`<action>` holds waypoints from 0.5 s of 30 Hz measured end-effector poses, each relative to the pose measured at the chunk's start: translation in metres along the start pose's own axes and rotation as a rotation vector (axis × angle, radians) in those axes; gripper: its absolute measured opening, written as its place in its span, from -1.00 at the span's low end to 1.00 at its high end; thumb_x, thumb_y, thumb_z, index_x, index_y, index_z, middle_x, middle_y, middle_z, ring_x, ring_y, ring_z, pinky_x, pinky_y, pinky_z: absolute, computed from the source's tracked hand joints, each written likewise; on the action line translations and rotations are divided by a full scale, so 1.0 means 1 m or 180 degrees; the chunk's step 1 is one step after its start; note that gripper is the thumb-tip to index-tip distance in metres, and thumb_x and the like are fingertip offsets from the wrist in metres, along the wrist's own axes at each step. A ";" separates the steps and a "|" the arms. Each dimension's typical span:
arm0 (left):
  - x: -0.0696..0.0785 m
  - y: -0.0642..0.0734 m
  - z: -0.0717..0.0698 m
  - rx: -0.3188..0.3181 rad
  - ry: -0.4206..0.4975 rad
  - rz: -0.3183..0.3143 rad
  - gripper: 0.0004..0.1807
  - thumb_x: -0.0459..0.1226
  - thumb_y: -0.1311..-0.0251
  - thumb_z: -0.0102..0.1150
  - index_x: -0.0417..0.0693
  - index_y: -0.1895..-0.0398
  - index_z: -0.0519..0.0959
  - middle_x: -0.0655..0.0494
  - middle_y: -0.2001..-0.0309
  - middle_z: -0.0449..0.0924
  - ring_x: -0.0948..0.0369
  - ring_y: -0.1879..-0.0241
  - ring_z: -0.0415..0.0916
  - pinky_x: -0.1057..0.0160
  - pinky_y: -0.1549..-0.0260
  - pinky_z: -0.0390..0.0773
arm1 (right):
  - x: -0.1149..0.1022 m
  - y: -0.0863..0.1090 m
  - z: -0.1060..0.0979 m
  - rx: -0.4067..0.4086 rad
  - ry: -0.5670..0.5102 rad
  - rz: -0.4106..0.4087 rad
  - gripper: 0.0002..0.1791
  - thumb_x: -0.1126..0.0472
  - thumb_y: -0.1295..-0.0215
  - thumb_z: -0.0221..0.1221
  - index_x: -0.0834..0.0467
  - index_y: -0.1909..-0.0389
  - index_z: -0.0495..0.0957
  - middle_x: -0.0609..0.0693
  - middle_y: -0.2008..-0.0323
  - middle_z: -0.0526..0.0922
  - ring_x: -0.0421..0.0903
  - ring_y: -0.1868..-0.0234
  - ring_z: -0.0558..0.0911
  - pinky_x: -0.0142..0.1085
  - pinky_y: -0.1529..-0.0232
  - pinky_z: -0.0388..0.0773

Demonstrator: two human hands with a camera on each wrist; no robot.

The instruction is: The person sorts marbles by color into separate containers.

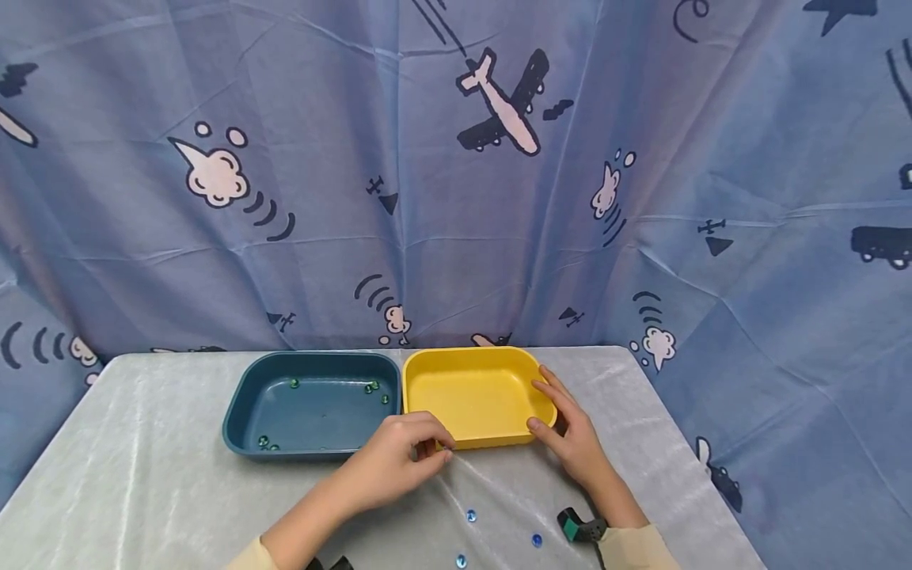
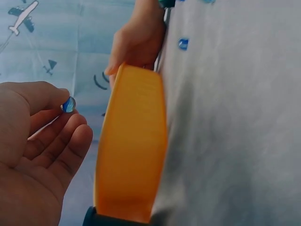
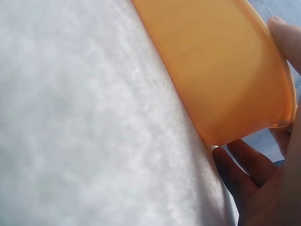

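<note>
My left hand (image 1: 395, 459) pinches a blue marble (image 2: 68, 104) between thumb and forefinger, with the other fingers loosely bent. It stands by the front left corner of a yellow tray (image 1: 476, 438); in the head view the fingers hide the marble. My right hand (image 1: 573, 439) holds the tray's right end, thumb at the front corner and fingers along the side. From the right wrist view, the fingertips (image 3: 225, 162) sit low by the tray's end. No marbles show inside the yellow tray.
A dark teal tray (image 1: 313, 455) with several green marbles stands left of the yellow one. Three blue marbles lie on the grey cloth in front, one (image 1: 472, 515) closest to the trays. A patterned blue curtain (image 1: 321, 198) hangs behind the table.
</note>
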State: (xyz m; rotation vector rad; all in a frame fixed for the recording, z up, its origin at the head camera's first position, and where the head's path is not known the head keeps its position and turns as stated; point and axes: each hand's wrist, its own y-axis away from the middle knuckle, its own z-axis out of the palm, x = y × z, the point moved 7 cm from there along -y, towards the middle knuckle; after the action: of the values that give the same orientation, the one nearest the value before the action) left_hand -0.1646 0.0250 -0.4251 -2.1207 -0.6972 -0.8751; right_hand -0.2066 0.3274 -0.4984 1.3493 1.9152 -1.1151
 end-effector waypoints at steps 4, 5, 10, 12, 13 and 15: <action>-0.003 -0.007 -0.007 0.0111 -0.0044 0.0019 -0.85 -0.42 -0.36 0.46 0.03 0.14 0.80 0.30 0.23 0.69 0.37 0.29 0.55 0.34 0.33 0.71 | -0.001 0.000 0.001 -0.0011 -0.0021 0.0015 -0.33 0.26 -0.50 0.36 0.15 -0.57 0.46 -0.03 -0.74 0.14 0.16 -0.71 0.14 -0.53 -0.49 0.25; -0.005 -0.009 -0.008 0.0130 -0.0056 0.0016 -0.85 -0.42 -0.36 0.45 0.03 0.14 0.80 0.30 0.24 0.69 0.37 0.30 0.54 0.34 0.34 0.70 | -0.001 0.000 0.001 -0.0009 -0.0016 0.0020 -0.34 0.25 -0.50 0.36 0.16 -0.57 0.46 -0.02 -0.74 0.13 0.17 -0.71 0.14 -0.54 -0.49 0.24; -0.012 -0.017 -0.009 0.0179 -0.0093 -0.0069 -0.87 -0.40 -0.38 0.45 0.03 0.14 0.80 0.30 0.22 0.69 0.36 0.29 0.54 0.34 0.33 0.70 | -0.003 0.000 0.000 0.0003 -0.0025 0.0015 -0.34 0.25 -0.50 0.35 0.20 -0.57 0.45 -0.01 -0.74 0.14 0.18 -0.71 0.15 -0.53 -0.51 0.23; -0.014 -0.020 -0.009 0.0213 -0.0109 -0.0103 -0.87 -0.40 -0.38 0.44 0.01 0.14 0.81 0.27 0.20 0.71 0.35 0.28 0.55 0.34 0.33 0.71 | -0.003 0.000 0.000 0.0001 -0.0044 0.0000 -0.34 0.24 -0.50 0.35 0.22 -0.56 0.45 -0.01 -0.74 0.14 0.18 -0.71 0.15 -0.50 -0.52 0.24; -0.015 -0.021 -0.010 0.0229 -0.0115 -0.0120 -0.87 -0.41 -0.38 0.44 0.01 0.14 0.81 0.26 0.19 0.71 0.34 0.28 0.55 0.33 0.33 0.71 | -0.003 0.000 0.000 -0.0002 -0.0054 -0.0006 -0.34 0.25 -0.50 0.35 0.22 -0.56 0.45 0.00 -0.74 0.14 0.18 -0.71 0.15 -0.49 -0.52 0.25; -0.017 -0.022 -0.010 0.0257 -0.0140 -0.0151 -0.87 -0.42 -0.38 0.43 0.00 0.14 0.81 0.25 0.19 0.72 0.34 0.28 0.56 0.33 0.34 0.71 | -0.003 0.000 0.000 -0.0007 -0.0059 -0.0007 -0.34 0.25 -0.50 0.35 0.22 -0.56 0.45 -0.01 -0.74 0.14 0.17 -0.70 0.16 -0.48 -0.52 0.26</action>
State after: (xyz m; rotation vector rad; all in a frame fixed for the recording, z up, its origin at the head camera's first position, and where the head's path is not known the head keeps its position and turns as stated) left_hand -0.1941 0.0265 -0.4240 -2.0645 -0.7953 -0.8141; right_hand -0.2050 0.3259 -0.4962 1.3315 1.9047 -1.1225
